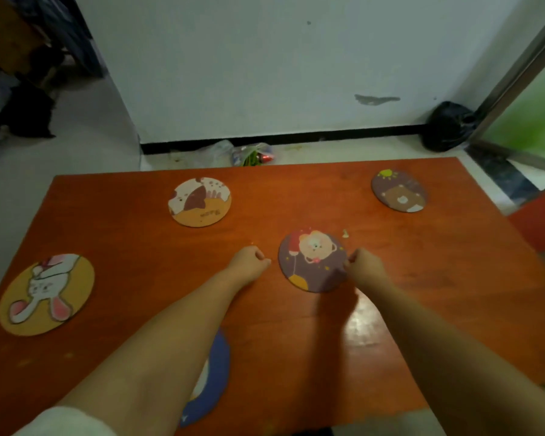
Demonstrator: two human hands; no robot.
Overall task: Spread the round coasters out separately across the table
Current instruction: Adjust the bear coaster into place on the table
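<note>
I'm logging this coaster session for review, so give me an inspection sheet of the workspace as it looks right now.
Surface: orange table, glare patch near the right forearm.
Job's things: five round coasters, all apart: rabbit coaster, dog coaster, brown bear coaster, balloon bear coaster, blue coaster partly under the left forearm.
Clutter: small scrap on the table.
Hands: left hand curled, empty; right hand fingers at the balloon bear coaster's edge.
Cables: nothing seen.
Surroundings: black bag, plastic bags on the floor.
</note>
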